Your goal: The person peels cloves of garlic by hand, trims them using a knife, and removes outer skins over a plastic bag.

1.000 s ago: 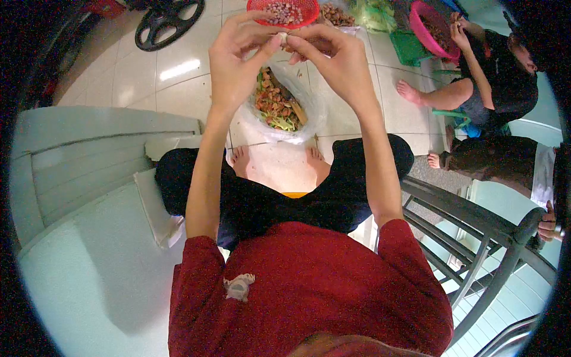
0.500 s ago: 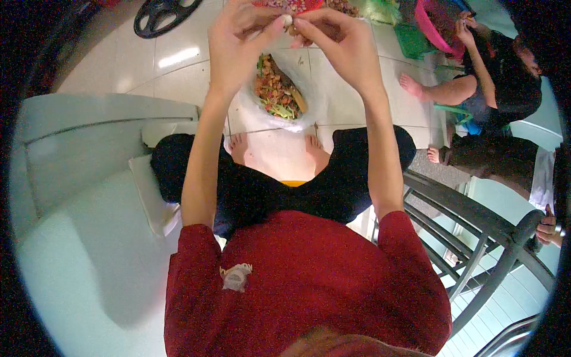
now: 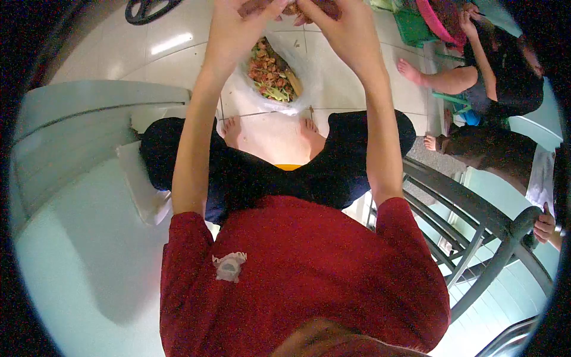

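My left hand [image 3: 238, 27] and my right hand [image 3: 348, 33] meet at the top edge, partly cut off. Thumbs and fingers of both are pinched together, close to touching. Between the fingertips shows something small and brownish, too cropped to name. On the tiled floor below them, between my bare feet, stands a clear plastic bag [image 3: 242, 88]. Inside it lie reddish-brown peelings [image 3: 264, 68], pale green strips and a long tan piece along the right side.
A co-worker [image 3: 505, 77] sits at right by a pink basin [image 3: 434, 24] and a green basket [image 3: 413, 28]. Another person's hand [image 3: 544, 225] grips a dark metal railing [image 3: 458, 193]. A pale panel [image 3: 89, 125] stands left; a black spoked wheel [image 3: 146, 11] lies upper left.
The view has tipped, so my hands and the bag sit higher in it. The small white piece between my fingertips and the red container behind them no longer show.
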A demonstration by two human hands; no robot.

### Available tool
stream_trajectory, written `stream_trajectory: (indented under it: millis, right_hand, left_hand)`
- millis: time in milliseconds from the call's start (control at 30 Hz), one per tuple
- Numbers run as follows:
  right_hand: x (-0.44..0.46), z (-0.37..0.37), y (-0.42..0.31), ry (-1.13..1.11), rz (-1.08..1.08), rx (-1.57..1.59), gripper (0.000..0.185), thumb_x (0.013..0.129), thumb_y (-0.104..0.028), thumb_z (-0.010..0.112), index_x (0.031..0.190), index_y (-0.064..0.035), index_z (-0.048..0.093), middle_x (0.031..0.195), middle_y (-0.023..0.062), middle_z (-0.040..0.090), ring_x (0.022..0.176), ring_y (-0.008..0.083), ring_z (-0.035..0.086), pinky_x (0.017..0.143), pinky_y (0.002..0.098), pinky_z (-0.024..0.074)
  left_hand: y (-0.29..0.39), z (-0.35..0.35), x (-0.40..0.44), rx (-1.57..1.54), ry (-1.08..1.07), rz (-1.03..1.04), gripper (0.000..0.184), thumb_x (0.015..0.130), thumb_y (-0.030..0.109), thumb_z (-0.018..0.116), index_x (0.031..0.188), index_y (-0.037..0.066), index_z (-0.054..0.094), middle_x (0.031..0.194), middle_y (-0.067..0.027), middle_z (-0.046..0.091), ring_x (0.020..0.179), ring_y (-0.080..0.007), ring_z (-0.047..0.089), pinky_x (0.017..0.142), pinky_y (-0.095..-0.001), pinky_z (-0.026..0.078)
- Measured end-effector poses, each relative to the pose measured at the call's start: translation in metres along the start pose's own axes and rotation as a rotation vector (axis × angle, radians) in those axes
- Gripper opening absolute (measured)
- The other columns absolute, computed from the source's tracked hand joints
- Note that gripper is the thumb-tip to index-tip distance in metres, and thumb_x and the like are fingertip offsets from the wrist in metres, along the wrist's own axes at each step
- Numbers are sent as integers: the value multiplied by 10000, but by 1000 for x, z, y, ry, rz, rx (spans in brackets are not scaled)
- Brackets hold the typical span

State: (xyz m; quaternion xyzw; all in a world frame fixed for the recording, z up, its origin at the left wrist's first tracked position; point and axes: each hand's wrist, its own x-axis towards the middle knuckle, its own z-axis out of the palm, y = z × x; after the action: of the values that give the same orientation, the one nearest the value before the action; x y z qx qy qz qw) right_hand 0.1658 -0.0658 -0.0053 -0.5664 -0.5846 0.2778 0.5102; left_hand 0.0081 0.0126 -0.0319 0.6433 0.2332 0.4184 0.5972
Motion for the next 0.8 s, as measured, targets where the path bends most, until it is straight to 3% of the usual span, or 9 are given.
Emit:
stream_trajectory:
  millis: [333, 433, 500, 633, 700, 800]
  right_hand:
    - [-5, -5, -5, -25, -12, 60, 133, 978, -62, 609, 1018, 60, 644, 865, 101, 698, 779, 136, 686, 688, 275, 547]
    - [-5, -1, -7, -51, 47, -13, 123, 969, -49, 611, 1018, 59, 645, 863, 106, 697, 772, 146, 688, 682, 280, 547]
    - [-8, 3, -10, -54, -2, -98, 123, 953, -43, 621, 1018, 58, 643, 864, 133, 696, 771, 184, 692, 686, 299, 542]
    - [-11, 11, 2, -98, -109, -232, 188, 974, -114, 623, 1107, 5, 681, 876, 81, 720, 796, 132, 689, 743, 275, 563]
    - [-15, 10, -7, -75, -195, -263, 132, 938, -45, 631, 1018, 59, 642, 872, 164, 692, 783, 232, 693, 697, 323, 535]
    - [-16, 10, -11, -113, -146, -168, 140, 929, -49, 639, 1015, 62, 641, 877, 183, 693, 805, 255, 694, 708, 337, 531]
  left_hand:
    - [2, 1, -7, -40, -85, 14, 130, 1014, 75, 557, 1081, -25, 606, 910, -51, 658, 836, -115, 644, 752, -253, 525]
    - [1, -6, -11, -76, -84, -76, 121, 1005, 66, 570, 1069, -29, 609, 916, -45, 655, 853, -117, 648, 763, -251, 521]
    - [-10, -13, -12, 97, -80, 3, 278, 913, 108, 718, 1151, -12, 639, 975, -92, 726, 890, -153, 696, 818, -274, 551]
    - [-15, -7, -34, 74, 71, -79, 203, 933, 98, 690, 1093, -17, 640, 966, -106, 713, 855, -156, 704, 774, -259, 558]
    - [-19, -3, -43, 212, 146, -32, 284, 933, 175, 710, 1118, -36, 668, 946, -92, 722, 848, -154, 693, 787, -270, 553]
    - [-20, -6, -45, 153, 126, 45, 270, 941, 142, 694, 1145, -33, 670, 1010, -97, 720, 844, -157, 692, 795, -264, 554]
